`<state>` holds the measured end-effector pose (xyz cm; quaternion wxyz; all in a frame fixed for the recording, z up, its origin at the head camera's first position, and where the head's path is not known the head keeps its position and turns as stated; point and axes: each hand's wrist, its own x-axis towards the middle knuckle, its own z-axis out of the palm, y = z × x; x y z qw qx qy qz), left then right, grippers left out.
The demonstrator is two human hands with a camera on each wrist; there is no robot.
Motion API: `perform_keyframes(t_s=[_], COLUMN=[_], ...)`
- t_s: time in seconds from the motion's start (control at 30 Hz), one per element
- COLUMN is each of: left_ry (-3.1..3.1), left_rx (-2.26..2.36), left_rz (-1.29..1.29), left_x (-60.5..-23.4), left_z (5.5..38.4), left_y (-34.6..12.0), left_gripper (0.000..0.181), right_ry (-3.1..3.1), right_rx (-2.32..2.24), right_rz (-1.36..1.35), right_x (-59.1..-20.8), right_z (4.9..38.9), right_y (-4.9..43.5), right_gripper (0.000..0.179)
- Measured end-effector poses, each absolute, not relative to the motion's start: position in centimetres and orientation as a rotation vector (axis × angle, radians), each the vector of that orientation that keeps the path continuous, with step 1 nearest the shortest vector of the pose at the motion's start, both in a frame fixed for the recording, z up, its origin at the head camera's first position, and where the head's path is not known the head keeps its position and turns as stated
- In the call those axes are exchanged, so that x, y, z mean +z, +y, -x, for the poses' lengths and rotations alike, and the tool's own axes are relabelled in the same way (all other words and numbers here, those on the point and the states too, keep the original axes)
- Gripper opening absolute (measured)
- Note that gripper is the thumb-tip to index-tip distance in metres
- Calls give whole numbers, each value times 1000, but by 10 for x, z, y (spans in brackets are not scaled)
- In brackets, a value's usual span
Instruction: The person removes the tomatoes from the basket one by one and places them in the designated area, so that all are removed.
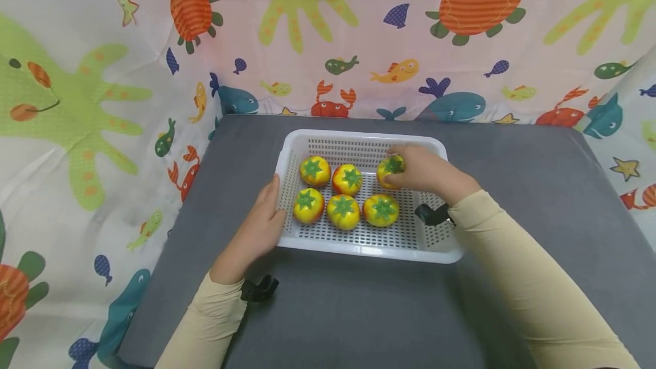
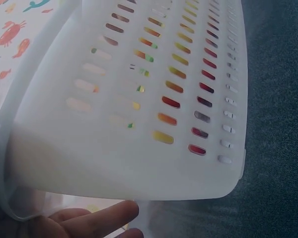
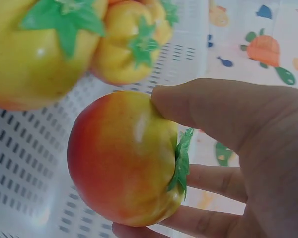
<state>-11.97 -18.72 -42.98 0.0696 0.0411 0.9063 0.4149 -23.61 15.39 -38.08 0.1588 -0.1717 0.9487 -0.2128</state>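
Cartoon-printed cloth (image 1: 379,41) (pale, creased) stands behind a grey table (image 1: 369,312).

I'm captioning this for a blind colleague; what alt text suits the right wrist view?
A right hand grips a red and yellow fruit with a green leafy top, a white slotted basket behind. More fruits sit upper left, patterned cloth right.

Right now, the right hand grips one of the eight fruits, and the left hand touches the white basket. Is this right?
Not fully: the number is wrong. The head view shows six fruits, not eight. The rest is right: the right hand grips one of them, and the left hand touches the white basket.
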Motion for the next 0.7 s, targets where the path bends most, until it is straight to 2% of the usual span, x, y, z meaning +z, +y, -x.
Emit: perform_keyframes(t_s=[0.37, 0.7], left_ry=[2716, 2717], left_rx=[1243, 1196], left_rz=[-115, -77], left_x=[-428, -424], left_z=[120, 115], left_y=[-185, -185], left_gripper=[77, 77], right_ry=[2814, 2849], right_rx=[-607, -645], right_rz=[471, 422], right_x=[-343, -333], right_z=[225, 221], right_y=[174, 191], right_gripper=[76, 75])
